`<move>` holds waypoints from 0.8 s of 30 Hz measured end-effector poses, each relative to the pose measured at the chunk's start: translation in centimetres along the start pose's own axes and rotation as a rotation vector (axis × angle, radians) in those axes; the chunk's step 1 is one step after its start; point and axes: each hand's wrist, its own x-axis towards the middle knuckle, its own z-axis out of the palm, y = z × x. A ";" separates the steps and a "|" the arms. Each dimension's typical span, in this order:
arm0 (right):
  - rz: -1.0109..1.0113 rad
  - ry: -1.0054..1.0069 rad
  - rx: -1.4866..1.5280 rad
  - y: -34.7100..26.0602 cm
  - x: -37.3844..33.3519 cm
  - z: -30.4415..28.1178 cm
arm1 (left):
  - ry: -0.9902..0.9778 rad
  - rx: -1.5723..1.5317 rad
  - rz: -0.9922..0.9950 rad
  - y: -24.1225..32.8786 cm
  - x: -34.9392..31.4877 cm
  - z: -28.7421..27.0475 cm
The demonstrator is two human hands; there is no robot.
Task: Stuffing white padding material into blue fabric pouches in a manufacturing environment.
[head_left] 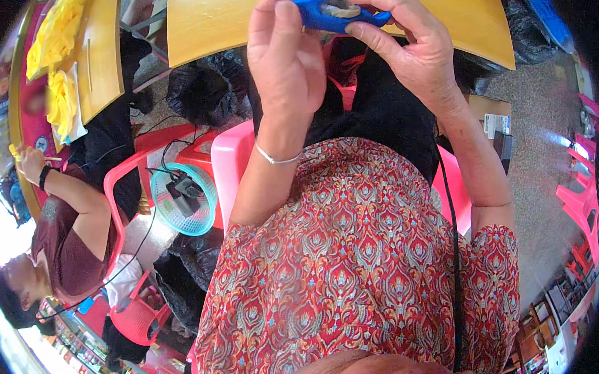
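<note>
Yellowish surface (228, 23) spans the background, and against it shows a blue piece (315, 13) with a pale-filled gap. The left hand (286, 75) pinches its left end; the right hand's (420, 53) grip pinches its right part beside the gap, probably to steady it in view. It sits between both grips.

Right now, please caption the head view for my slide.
Left hand and right hand hold a blue item at a table.
</note>
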 end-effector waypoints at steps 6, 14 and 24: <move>-0.234 -0.057 -0.166 -1.0 0.9 -0.8 | 0.084 0.326 0.054 0.7 0.2 -1.1; -0.184 -0.086 -0.169 -0.2 1.0 -1.7 | 0.109 0.444 -0.025 1.1 0.0 -1.8; -0.060 -0.271 -0.250 -3.5 1.5 -1.5 | 0.095 0.634 0.174 0.2 -0.8 -0.1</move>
